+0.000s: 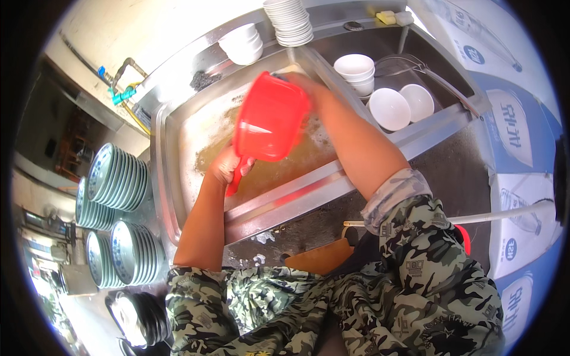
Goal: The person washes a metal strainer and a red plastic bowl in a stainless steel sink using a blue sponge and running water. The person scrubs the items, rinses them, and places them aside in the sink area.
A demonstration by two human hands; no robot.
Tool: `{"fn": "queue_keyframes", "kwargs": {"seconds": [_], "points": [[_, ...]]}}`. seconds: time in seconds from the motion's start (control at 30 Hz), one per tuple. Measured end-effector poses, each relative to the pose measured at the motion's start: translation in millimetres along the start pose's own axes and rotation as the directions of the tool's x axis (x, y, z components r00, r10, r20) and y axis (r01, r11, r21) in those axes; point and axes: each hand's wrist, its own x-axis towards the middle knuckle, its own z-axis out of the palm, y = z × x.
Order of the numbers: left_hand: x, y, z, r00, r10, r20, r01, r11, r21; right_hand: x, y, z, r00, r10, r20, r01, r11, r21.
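Observation:
A red plastic dipper [271, 118] is tilted above the sink basin [171, 196] of cloudy, foamy water. My left hand [227, 165] grips its handle from below. My right hand [305, 89] is at the far side of the dipper, blurred and partly hidden by it. Beside those fingers shows a bit of something dark [279, 76], too small to name. The dipper's opening faces away to the upper left, so its inside cannot be seen.
White bowls [389, 109] sit in the right basin near a wire strainer [445, 84]. More white bowls [242, 44] and a tall white stack [289, 22] line the back ledge, with a dark scouring pad [205, 80]. Blue-patterned plates [120, 178] are stacked at left. Cartons [512, 129] stand right.

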Motion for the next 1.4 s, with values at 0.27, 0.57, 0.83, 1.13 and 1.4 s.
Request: {"fn": "queue_keyframes", "kwargs": {"seconds": [0.27, 0.57, 0.83, 1.13, 1.4], "points": [[19.7, -2.8, -14.4, 0.909, 0.372, -0.188, -0.413, 0.867, -0.280, -4.0, 61.8, 99.5, 0.978, 0.184, 0.100, -0.198, 0.967, 0.163], [7.3, 4.4, -25.6, 0.777, 0.150, -0.612, -0.365, 0.899, -0.243, -12.1, 54.2, 91.4, 0.994, 0.018, -0.105, -0.093, 0.619, -0.779], [7.8, -0.2, -28.4, 0.598, 0.073, -0.798, -0.173, 0.984, -0.039, -18.2, 50.1, 56.3, 0.998, 0.013, -0.056, -0.057, 0.087, -0.995], [-5.0, -3.3, -0.2, 0.203, 0.834, -0.512, 0.116, 0.499, 0.859, -18.9, 74.5, 59.0, 0.917, 0.364, -0.163, -0.084, -0.225, -0.971], [-0.9, -7.8, 8.1, 0.396, 0.885, -0.244, 0.132, 0.208, 0.969, -16.7, 74.3, 52.9, 0.973, 0.219, -0.075, -0.082, 0.026, -0.996]]}}
